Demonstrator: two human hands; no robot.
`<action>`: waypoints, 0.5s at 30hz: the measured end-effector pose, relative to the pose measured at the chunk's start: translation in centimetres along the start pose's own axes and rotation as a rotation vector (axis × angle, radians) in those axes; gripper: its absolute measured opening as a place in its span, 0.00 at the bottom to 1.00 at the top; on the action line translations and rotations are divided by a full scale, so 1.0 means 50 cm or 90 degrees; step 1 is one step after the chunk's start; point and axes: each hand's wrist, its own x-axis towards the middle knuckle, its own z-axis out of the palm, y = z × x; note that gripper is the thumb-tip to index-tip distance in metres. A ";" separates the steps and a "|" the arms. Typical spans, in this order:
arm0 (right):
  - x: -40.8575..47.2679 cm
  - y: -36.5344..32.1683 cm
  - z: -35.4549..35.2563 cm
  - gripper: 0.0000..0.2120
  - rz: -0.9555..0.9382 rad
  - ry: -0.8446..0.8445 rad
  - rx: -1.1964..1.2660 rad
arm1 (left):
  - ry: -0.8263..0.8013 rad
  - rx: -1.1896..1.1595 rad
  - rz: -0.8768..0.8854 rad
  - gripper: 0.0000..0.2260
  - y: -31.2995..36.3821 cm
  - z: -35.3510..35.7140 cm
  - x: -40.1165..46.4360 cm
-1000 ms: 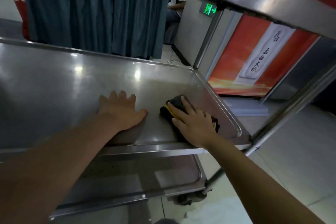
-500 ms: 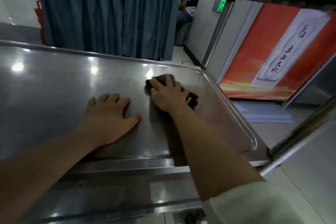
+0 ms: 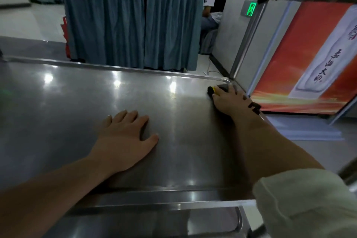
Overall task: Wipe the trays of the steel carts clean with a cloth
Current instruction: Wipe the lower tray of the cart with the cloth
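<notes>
**Cloth now pushed into the tray's far right corner**

Moved since half a second ago: right hand [image 3: 229, 100] and cloth [image 3: 211, 91], from just beside the left hand out to the far right corner of the steel tray [image 3: 81, 102]. Left hand [image 3: 125, 137] unchanged, flat on the tray.

Nearest, at lower right: a pale rolled-up sleeve [image 3: 305, 203] on the right arm. Below the tray's front rim, a lower shelf [image 3: 202, 220] of the same cart.

On the tray's middle: left hand palm down, fingers straight and slightly spread, holding nothing.

Further out: right arm stretched across the tray, right hand pressing down on the dark cloth with its yellow edge, fingers laid over it; whether curled round it, cannot tell. Cloth touching the tray's raised rim in the corner.

Beyond the cart: blue-grey curtains [image 3: 131, 25], a seated person [image 3: 210, 15] partly hidden behind them, a green exit sign [image 3: 251, 8] on the wall, and a red-orange poster [image 3: 309, 54] at right.
</notes>
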 end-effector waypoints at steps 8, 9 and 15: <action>-0.082 -0.342 0.034 0.23 -0.305 -0.051 0.147 | 0.022 -0.029 -0.058 0.32 0.006 -0.012 -0.001; -0.084 -0.338 0.036 0.22 -0.337 -0.050 0.117 | 0.027 -0.036 -0.066 0.32 0.003 -0.015 -0.004; -0.047 -0.075 0.021 0.26 -0.139 0.025 0.081 | 0.015 -0.022 -0.052 0.29 -0.001 -0.013 -0.006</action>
